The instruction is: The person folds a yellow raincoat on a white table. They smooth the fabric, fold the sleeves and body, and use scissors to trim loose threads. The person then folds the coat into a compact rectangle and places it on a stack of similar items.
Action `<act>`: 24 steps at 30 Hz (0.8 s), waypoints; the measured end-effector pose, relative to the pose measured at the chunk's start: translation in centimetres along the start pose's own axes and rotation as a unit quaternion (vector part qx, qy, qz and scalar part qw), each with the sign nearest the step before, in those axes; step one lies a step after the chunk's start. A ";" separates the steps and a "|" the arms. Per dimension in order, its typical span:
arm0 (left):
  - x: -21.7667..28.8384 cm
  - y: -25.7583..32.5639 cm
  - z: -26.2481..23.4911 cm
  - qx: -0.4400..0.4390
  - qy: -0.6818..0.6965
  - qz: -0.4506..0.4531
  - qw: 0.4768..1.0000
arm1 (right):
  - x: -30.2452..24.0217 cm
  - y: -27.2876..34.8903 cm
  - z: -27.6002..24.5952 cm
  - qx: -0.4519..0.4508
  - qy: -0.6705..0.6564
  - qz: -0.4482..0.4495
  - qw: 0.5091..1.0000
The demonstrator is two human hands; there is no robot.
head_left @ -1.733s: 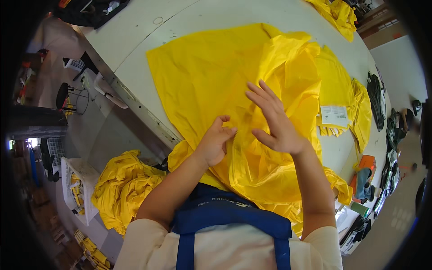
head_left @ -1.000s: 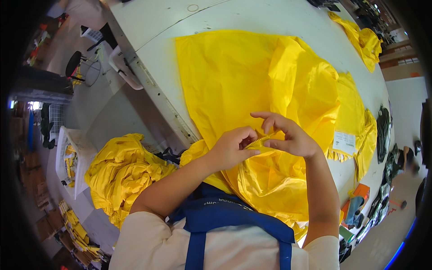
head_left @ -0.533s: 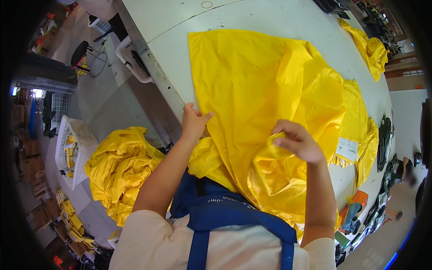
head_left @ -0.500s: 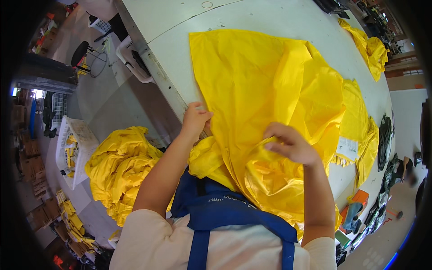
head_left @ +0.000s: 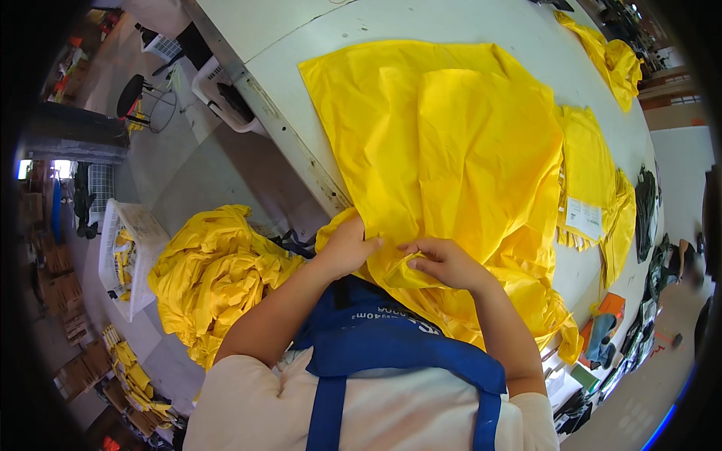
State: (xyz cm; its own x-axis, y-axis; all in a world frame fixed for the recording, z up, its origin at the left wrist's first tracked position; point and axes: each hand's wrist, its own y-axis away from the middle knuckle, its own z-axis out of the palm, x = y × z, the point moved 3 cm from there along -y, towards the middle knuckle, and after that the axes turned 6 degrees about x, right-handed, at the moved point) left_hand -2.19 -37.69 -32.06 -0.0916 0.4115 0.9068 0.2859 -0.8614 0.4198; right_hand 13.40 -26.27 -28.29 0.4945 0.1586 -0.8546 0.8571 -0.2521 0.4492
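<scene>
A large yellow garment of smooth, coated-looking cloth (head_left: 451, 143) spreads over the white table (head_left: 286, 30), its lower part bunched against my blue apron (head_left: 376, 319). At its lower left edge, my left hand (head_left: 350, 245) has its thumb on the cloth and its other fingers partly hidden behind it. Close beside it, my right hand (head_left: 449, 263) pinches a folded edge of the same garment between thumb and fingers. A short gap separates the two hands. The cut of the garment cannot be told from its folds.
To the right lies a stack of folded yellow pieces (head_left: 587, 158) with a white label (head_left: 583, 218). Another yellow piece (head_left: 613, 68) is at the far right. A big yellow heap (head_left: 218, 278) and a white basket (head_left: 143, 255) stand left of me. The table's metal edge (head_left: 278, 120) runs diagonally.
My right hand has moved left and down, and my left hand right and down, so they are close together. The garment's lower edge is gathered between them, and its upper part has shifted.
</scene>
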 end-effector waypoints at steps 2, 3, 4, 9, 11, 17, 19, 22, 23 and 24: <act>0.5 0.5 0.7 0.030 0.150 0.000 0.988 | -0.3 1.1 0.5 0.046 0.006 -0.146 0.988; 1.5 0.7 1.5 0.058 0.243 0.005 0.968 | -0.7 1.4 0.6 0.064 0.007 -0.146 0.987; 2.0 0.9 2.1 0.085 0.333 0.009 0.939 | -1.3 1.7 0.7 0.082 0.009 -0.147 0.986; 3.3 2.7 3.4 0.165 0.189 0.148 0.957 | -1.2 3.2 0.5 0.150 -0.068 -0.035 0.986; 2.6 3.0 3.4 0.159 0.014 0.226 0.961 | -1.7 3.9 0.5 0.184 -0.039 -0.091 0.978; 3.8 3.1 2.8 0.120 -0.085 0.130 0.980 | -1.7 4.7 0.6 0.194 -0.026 -0.133 0.972; 4.9 3.4 2.2 0.167 -0.139 0.184 0.959 | -1.6 4.9 0.3 0.176 -0.037 -0.116 0.977; 8.3 4.7 2.3 0.265 -0.308 0.297 0.865 | -2.1 5.2 0.2 0.160 -0.007 -0.128 0.979; 8.9 5.0 2.8 0.263 -0.334 0.348 0.836 | -2.3 5.3 0.1 0.156 0.010 -0.137 0.978; 9.4 5.4 3.3 0.260 -0.359 0.397 0.803 | -2.6 5.4 0.0 0.142 0.020 -0.138 0.980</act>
State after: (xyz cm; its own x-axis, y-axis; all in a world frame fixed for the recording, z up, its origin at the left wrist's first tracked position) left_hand 1.61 -37.52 -21.40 0.8379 0.0207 0.5454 0.3594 -0.7729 -0.5229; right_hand 16.74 -28.06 -23.67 0.2602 0.2937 -0.9198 0.8866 -0.4499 0.1072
